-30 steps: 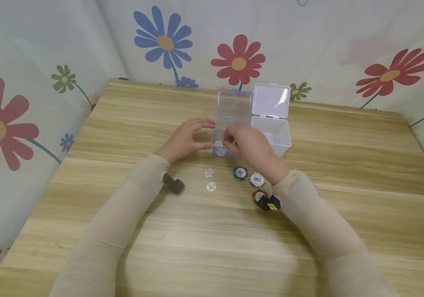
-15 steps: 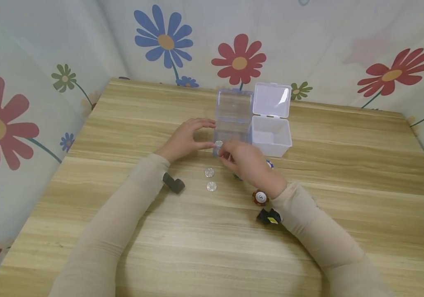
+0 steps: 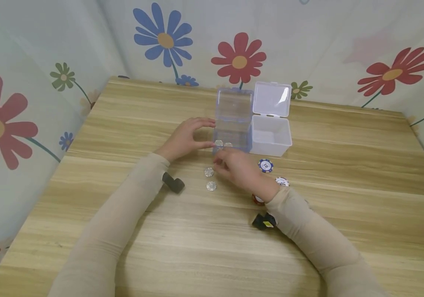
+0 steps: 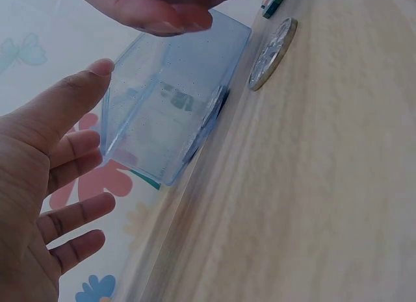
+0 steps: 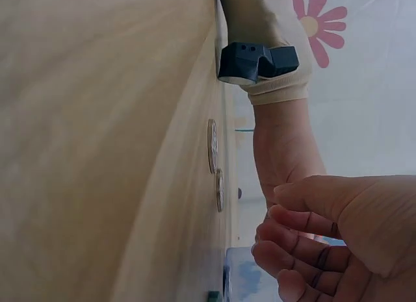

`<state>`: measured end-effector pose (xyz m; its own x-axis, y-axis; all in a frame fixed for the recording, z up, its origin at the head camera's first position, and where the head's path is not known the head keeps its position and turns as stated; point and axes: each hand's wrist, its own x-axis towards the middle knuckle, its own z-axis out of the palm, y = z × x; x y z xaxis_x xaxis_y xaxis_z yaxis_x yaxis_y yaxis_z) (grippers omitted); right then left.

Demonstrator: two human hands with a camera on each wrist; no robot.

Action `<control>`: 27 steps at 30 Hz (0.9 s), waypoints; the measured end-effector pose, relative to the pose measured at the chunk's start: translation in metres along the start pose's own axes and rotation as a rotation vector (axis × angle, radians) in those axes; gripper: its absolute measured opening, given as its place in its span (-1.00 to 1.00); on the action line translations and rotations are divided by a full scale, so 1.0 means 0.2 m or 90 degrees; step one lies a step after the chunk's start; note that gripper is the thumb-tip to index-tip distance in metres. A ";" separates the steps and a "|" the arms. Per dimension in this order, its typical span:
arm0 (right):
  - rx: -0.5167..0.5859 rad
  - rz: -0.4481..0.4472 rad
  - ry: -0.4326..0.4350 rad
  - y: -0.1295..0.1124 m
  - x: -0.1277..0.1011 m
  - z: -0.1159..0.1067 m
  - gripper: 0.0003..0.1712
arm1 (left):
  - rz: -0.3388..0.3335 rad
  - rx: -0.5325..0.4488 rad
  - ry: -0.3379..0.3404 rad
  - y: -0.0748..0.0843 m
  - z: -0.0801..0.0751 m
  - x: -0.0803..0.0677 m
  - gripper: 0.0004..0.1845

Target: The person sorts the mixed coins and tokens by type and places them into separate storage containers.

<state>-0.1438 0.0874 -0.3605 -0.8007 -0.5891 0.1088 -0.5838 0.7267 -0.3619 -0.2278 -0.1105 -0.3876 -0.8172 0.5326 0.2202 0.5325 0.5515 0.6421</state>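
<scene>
Beside the open clear blue plastic box [image 3: 234, 133], my left hand [image 3: 186, 138] keeps its thumb and fingers spread, fingertips right at the box's left side. Silver coins [image 3: 228, 145] lie in that box near its front. My right hand [image 3: 239, 168] hovers just in front of the box, fingers loosely bent. In the right wrist view nothing shows between the thumb and fingers of the right hand [image 5: 331, 230]. Close by its fingertips, one silver coin [image 3: 209, 172] lies on the table, with another coin [image 3: 211, 186] nearer to me.
Right of the blue box stands a white plastic box [image 3: 269, 147], lid raised. A blue poker chip [image 3: 265, 165], a white chip [image 3: 282, 182] and a red chip [image 3: 258, 199], partly hidden by the right arm, lie on the wooden table [image 3: 197, 247]. A flowered curtain [image 3: 197, 24] hangs behind.
My right hand has come out of the blue box towards me, down to the coins on the table. Another coin now shows inside the box. The left hand stays in place.
</scene>
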 end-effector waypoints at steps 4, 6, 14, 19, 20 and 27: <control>-0.002 -0.002 -0.012 0.00 0.01 0.03 -0.74 | 0.004 -0.002 0.005 0.00 0.00 0.00 -0.37; -0.001 -0.006 -0.015 0.01 0.01 0.04 -0.73 | 0.005 -0.001 0.007 0.00 0.00 0.00 -0.37; 0.012 -0.016 -0.025 0.00 0.02 0.08 -0.74 | 0.005 0.001 0.002 0.01 0.00 0.00 -0.37; 0.002 0.012 -0.035 -0.01 0.02 0.11 -0.72 | 0.014 -0.001 0.005 0.01 0.00 0.00 -0.38; -0.002 0.017 -0.036 -0.01 0.02 0.12 -0.72 | 0.015 -0.001 0.005 0.01 0.00 0.00 -0.38; -0.022 0.028 -0.031 -0.02 0.02 0.13 -0.73 | 0.016 -0.003 0.006 0.00 0.00 0.00 -0.38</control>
<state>-0.1413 0.0730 -0.3832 -0.8189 -0.5719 0.0473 -0.5527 0.7638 -0.3332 -0.2279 -0.1107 -0.3865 -0.8056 0.5404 0.2429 0.5519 0.5352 0.6395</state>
